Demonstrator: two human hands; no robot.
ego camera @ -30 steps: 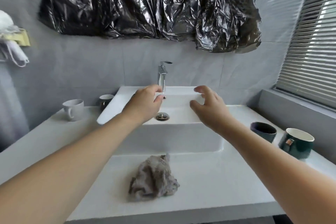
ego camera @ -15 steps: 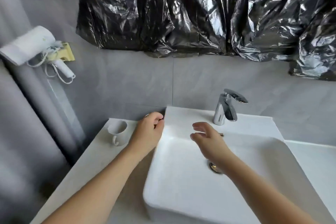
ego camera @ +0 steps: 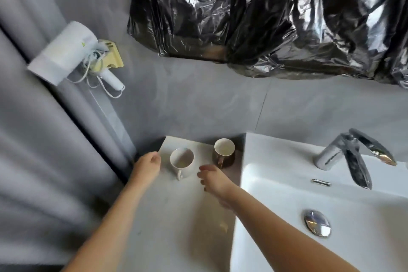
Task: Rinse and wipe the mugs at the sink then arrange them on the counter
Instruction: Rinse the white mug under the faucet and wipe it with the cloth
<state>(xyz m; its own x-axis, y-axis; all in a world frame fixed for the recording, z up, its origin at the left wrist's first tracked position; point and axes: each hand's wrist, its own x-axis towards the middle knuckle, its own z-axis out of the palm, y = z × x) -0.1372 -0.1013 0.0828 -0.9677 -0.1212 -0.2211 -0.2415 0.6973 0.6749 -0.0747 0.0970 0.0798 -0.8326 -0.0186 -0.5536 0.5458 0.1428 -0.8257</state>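
Grey walls back a white surface (ego camera: 176, 227) left of the sink (ego camera: 287, 205), where a white mug (ego camera: 182, 160) and brown mug (ego camera: 224, 152) stand upright. Both hands, left hand (ego camera: 146, 166) and right hand (ego camera: 213, 180), flank the white one, loosely curled, holding nothing. Best take it by the body, lifting straight up, clear of its neighbour.

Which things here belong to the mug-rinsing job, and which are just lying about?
Job:
white mug, on the counter between both hands
brown mug, beside it
sink
faucet
left hand and right hand, neither holding anything

Lying about:
hair dryer on the wall
black plastic sheet
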